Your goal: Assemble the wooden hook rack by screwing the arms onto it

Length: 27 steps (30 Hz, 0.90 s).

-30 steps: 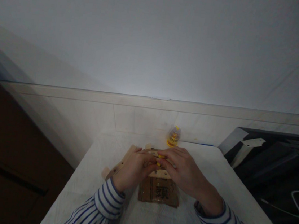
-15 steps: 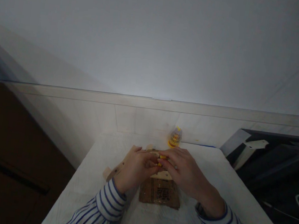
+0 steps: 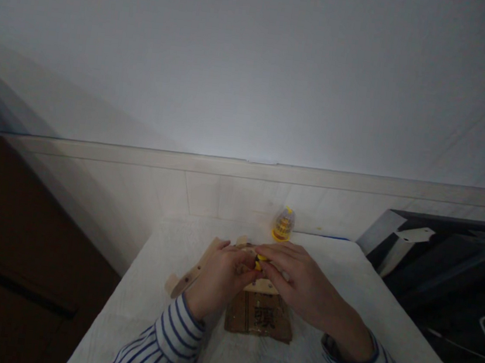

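Observation:
Both my hands meet over a pale wooden assembly (image 3: 194, 273) lying on a white table (image 3: 346, 276). My left hand (image 3: 219, 279) is curled round the wooden parts, fingers closed. My right hand (image 3: 296, 279) reaches in from the right, its fingertips pinched on a small yellow piece (image 3: 260, 260) held against the wood. Part of the wood is hidden under my hands. A brown cardboard packet (image 3: 259, 320) with dark print lies flat just below them.
A small yellow and clear dome-shaped container (image 3: 282, 225) stands at the table's far edge by the wall. Dark panels and a pale bracket (image 3: 413, 233) lean at the right. A dark brown surface (image 3: 16, 260) fills the left.
My hands have stayed together on the wood, with only slight finger shifts around the yellow piece. The view has tilted a little.

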Each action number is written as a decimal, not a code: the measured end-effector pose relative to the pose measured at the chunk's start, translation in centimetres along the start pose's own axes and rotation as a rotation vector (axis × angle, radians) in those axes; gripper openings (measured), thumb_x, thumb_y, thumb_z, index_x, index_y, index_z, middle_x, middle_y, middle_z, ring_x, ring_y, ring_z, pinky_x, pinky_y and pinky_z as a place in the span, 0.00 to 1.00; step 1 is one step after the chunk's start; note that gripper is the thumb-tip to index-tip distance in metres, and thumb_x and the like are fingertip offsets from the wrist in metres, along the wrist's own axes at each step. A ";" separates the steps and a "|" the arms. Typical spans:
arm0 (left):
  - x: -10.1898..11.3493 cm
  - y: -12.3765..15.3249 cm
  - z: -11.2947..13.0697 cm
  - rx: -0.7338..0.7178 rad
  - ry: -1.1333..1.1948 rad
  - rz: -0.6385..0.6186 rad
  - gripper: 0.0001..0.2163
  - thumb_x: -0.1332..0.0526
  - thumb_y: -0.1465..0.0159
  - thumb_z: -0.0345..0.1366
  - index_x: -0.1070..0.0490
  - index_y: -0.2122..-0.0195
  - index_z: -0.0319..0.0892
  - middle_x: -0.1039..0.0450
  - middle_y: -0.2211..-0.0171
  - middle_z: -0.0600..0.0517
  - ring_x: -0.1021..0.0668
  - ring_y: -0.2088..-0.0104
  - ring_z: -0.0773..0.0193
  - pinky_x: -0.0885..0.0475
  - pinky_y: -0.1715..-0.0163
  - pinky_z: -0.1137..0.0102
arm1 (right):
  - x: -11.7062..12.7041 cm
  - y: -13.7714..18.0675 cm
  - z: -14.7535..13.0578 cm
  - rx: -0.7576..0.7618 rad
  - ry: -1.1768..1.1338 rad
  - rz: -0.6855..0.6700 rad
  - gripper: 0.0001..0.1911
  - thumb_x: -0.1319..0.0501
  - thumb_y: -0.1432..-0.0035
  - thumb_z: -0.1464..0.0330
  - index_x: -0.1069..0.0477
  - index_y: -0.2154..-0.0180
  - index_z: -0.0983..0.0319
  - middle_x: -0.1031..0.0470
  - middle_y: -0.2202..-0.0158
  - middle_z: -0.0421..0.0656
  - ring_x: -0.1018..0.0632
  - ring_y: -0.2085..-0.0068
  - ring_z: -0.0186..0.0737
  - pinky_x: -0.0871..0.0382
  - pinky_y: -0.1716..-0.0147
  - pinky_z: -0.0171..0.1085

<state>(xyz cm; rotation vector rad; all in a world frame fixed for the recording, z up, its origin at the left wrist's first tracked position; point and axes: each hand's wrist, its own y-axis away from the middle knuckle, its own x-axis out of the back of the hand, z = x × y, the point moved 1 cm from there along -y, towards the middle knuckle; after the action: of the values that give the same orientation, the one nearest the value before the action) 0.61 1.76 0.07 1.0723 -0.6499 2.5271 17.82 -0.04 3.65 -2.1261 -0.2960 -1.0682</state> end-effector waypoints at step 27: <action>1.0 0.0 0.4 -0.163 0.031 -0.055 0.06 0.38 0.36 0.31 0.23 0.63 0.47 0.20 0.66 0.55 0.23 0.61 0.63 0.36 0.52 0.68 | -0.7 0.1 0.0 -0.042 0.131 -0.009 0.09 0.45 0.35 0.66 0.27 0.61 0.61 0.21 0.65 0.45 0.23 0.61 0.44 0.33 0.60 0.44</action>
<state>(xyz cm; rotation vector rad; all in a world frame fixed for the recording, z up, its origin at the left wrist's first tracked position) 0.18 1.67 1.10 0.9787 -0.7913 2.3930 17.45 -0.04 3.03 -2.0815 -0.2223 -1.2221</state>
